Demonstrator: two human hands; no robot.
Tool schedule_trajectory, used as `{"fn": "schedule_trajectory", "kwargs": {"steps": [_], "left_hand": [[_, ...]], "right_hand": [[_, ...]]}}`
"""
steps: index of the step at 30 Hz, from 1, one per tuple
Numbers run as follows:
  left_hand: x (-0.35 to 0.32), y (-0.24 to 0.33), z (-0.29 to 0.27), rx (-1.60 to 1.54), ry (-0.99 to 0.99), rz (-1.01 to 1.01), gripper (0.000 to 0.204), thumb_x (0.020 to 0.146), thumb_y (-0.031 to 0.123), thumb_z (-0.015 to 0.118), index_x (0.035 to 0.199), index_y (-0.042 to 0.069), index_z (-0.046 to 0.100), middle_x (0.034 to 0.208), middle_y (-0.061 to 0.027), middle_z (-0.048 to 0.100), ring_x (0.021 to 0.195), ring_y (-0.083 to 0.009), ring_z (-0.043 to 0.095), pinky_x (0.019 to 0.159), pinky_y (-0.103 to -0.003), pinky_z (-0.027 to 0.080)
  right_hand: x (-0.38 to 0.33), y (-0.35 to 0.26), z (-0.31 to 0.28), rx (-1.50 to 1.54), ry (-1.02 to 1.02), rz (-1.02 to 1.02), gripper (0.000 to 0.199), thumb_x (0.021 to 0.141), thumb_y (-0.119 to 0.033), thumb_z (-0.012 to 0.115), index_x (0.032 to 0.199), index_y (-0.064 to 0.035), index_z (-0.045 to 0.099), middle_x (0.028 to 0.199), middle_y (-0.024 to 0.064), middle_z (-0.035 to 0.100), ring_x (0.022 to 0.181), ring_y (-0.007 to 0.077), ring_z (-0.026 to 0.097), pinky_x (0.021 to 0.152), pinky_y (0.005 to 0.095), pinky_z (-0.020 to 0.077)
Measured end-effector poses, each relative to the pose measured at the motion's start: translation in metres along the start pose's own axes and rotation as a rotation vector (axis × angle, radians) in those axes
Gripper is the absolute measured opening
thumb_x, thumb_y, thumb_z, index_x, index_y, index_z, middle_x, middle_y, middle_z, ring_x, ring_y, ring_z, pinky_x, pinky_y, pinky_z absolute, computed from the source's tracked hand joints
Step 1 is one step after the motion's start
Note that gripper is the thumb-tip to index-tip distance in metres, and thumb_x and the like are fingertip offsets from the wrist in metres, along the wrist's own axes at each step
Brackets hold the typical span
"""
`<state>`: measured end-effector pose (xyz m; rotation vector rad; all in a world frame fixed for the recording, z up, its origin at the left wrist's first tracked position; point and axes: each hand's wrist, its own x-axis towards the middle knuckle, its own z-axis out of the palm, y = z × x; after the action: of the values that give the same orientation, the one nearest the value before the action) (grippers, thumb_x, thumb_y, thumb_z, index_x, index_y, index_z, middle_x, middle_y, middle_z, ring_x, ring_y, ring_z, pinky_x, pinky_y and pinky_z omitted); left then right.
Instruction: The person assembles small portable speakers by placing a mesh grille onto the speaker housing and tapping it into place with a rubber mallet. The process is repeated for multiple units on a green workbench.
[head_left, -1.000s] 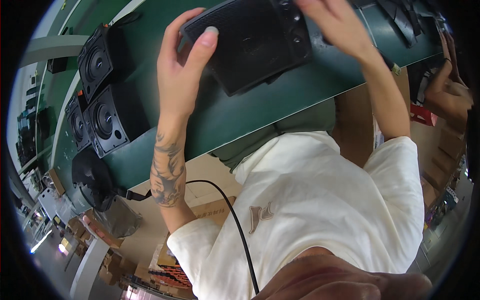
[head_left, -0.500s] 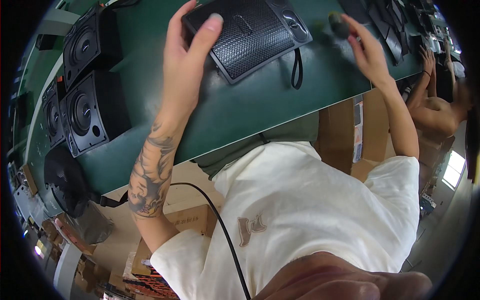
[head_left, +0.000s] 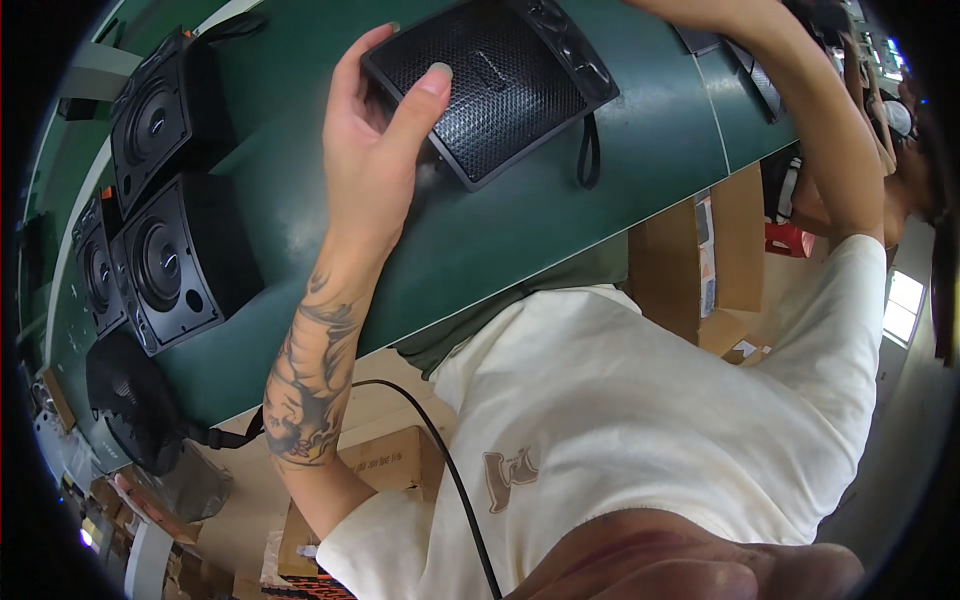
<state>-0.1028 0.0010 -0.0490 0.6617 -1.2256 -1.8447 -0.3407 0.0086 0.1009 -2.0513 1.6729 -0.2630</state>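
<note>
My left hand (head_left: 375, 150) grips the left end of a black box speaker (head_left: 490, 85) on the green table. The thumb presses on its mesh grille, a fingertip shows at the upper edge, and the other fingers are mostly hidden. The speaker lies tilted, its grille facing me, with a panel of round parts along its right end. From that end hangs a black strap loop (head_left: 588, 155). My right forearm (head_left: 825, 130) stretches up past the speaker's right side to the picture's top edge. The right hand is cut off there, so its fingers and anything in them are hidden.
Several black speakers (head_left: 165, 265) with bare round cones stand at the left of the green table (head_left: 330, 60). A black mesh bag (head_left: 130, 400) hangs at the table's left corner. Dark panels (head_left: 755, 80) lie at the right. Cardboard boxes (head_left: 665, 270) stand below, and another person sits farther right.
My right hand, which held a small dark round object over the table, has moved up past the top edge. My left hand still holds the speaker. The view has shifted slightly.
</note>
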Motion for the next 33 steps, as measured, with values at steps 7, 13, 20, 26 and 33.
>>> {"fn": "schedule_trajectory", "kwargs": {"steps": [7, 13, 20, 26, 33], "left_hand": [[-0.002, -0.006, 0.001, -0.020, 0.032, 0.039, 0.059, 0.096, 0.016, 0.075, 0.143, -0.004, 0.047, 0.126, -0.0110, 0.061, 0.117, -0.0157, 0.058, 0.105, -0.030, 0.045], [-0.001, -0.009, -0.003, -0.033, 0.013, 0.032, 0.056, 0.095, 0.014, 0.076, 0.141, -0.004, 0.049, 0.125, -0.0101, 0.064, 0.116, -0.0152, 0.060, 0.105, -0.030, 0.045], [0.004, -0.011, -0.001, -0.028, -0.022, 0.057, 0.051, 0.095, 0.012, 0.075, 0.138, -0.003, 0.052, 0.124, -0.0092, 0.065, 0.113, -0.0149, 0.062, 0.103, -0.030, 0.046], [0.000, -0.011, 0.001, 0.013, 0.058, 0.075, 0.045, 0.097, 0.013, 0.072, 0.136, -0.002, 0.057, 0.120, -0.0082, 0.067, 0.113, -0.0136, 0.060, 0.103, -0.029, 0.045], [0.011, -0.008, -0.004, -0.385, 0.110, -0.031, 0.040, 0.109, 0.025, 0.046, 0.130, -0.006, 0.061, 0.125, -0.0119, 0.067, 0.121, -0.0199, 0.059, 0.112, -0.034, 0.038]], "right_hand": [[0.009, -0.033, 0.015, 0.124, 0.030, -0.174, 0.022, 0.104, -0.016, 0.057, 0.095, 0.0035, 0.060, 0.073, 0.0091, 0.064, 0.067, 0.0172, 0.059, 0.062, 0.0334, 0.0474], [0.018, -0.044, 0.026, 0.220, -0.061, -0.119, 0.019, 0.103, -0.015, 0.057, 0.106, 0.0028, 0.064, 0.076, 0.0076, 0.064, 0.067, 0.0172, 0.058, 0.064, 0.0324, 0.0479], [0.020, -0.040, 0.042, 0.135, -0.009, -0.091, 0.022, 0.104, -0.017, 0.056, 0.106, 0.0022, 0.066, 0.077, 0.0077, 0.064, 0.072, 0.0172, 0.060, 0.068, 0.0327, 0.0492], [0.013, -0.072, 0.013, 0.259, -0.072, 0.006, 0.022, 0.106, -0.018, 0.056, 0.104, 0.0022, 0.064, 0.078, 0.0019, 0.062, 0.068, 0.0096, 0.055, 0.061, 0.0282, 0.0458], [-0.011, -0.077, 0.008, 0.458, 0.051, 0.020, 0.031, 0.108, -0.015, 0.054, 0.134, 0.0017, 0.058, 0.079, -0.0012, 0.056, 0.061, 0.0024, 0.045, 0.053, 0.0201, 0.0377]]}}
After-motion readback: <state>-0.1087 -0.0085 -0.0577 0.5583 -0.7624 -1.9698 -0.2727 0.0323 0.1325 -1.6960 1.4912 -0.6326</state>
